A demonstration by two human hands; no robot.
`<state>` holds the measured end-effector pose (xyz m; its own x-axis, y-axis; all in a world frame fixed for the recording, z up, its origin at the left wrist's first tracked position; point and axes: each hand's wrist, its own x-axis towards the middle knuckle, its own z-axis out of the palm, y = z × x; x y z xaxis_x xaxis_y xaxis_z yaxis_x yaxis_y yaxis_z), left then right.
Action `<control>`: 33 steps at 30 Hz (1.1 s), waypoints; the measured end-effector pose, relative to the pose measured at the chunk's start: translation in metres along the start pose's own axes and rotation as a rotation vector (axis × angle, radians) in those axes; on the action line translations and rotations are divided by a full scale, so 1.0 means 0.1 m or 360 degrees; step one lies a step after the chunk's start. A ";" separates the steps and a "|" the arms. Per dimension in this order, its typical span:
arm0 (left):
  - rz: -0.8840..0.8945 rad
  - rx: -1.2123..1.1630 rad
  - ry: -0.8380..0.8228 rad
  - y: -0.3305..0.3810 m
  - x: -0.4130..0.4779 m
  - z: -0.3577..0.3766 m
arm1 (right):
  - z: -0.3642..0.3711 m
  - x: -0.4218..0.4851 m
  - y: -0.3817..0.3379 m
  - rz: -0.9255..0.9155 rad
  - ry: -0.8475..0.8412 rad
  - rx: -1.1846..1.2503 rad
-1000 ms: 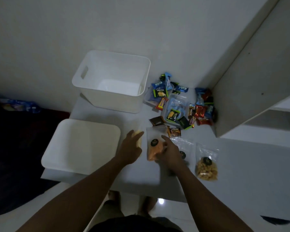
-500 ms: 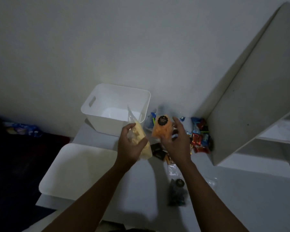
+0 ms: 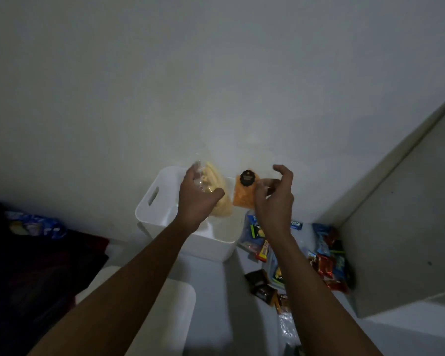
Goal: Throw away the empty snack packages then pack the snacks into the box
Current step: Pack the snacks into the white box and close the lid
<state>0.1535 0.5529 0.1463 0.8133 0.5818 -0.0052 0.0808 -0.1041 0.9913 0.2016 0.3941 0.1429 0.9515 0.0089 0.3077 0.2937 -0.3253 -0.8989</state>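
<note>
Plain pale wall [image 3: 216, 73] fills the upper half of the view, in dim light. Below it lies a white table [image 3: 224, 304], and a tall white cabinet panel [image 3: 409, 227] stands at the table's right edge. Dark cloth [image 3: 36, 265] covers the area left of the table, with a crumpled blue packet [image 3: 36, 226] lying on it.

A flat white plastic lid [image 3: 180, 309] rests on the near left part of the table, partly hidden by the left forearm. Beyond it, against the wall, stands the white plastic box [image 3: 211, 242], open on top, with a slot handle in its left wall. To the right of the box, a heap of small snack packets [image 3: 326, 263] in blue, red, green and dark brown spreads across the table up to the cabinet panel.

Both hands are raised clear of the table. The left hand [image 3: 195, 199] is over the box, its fingers and thumb curled round a clear bag of pale yellow sticks [image 3: 217, 179]. The right hand [image 3: 272, 201] is just right of the box's far corner and pinches a clear bag of orange snacks [image 3: 244, 194] by its right edge, with the forefinger lifted and bent above. The 2 bags hang near each other without touching. A round black label [image 3: 247, 178] sits at the top of the orange bag; its print is too blurred to read.
</note>
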 end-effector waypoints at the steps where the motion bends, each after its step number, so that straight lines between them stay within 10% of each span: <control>1: -0.0021 0.0003 0.0019 -0.06 0.11 0.02 | 0.11 0.04 0.03 0.0033 -0.0034 -0.0013; 9: -0.0156 0.0279 0.0044 -0.73 0.78 0.06 | 0.91 0.19 0.38 0.0469 -0.0165 -0.0189; 22: -0.0187 0.0691 -0.0872 -1.62 1.26 0.22 | 1.59 0.15 1.02 0.1382 -0.0162 -0.0079; 33: 0.0059 0.0879 -0.1181 -1.94 1.38 0.43 | 1.63 0.26 1.12 0.1554 0.0016 0.0302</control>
<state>0.2746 0.6191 -0.0528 0.9662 -0.0752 -0.2465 0.1554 -0.5930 0.7900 0.2742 0.5117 -0.0004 0.7831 -0.1903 -0.5920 -0.6072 -0.0289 -0.7940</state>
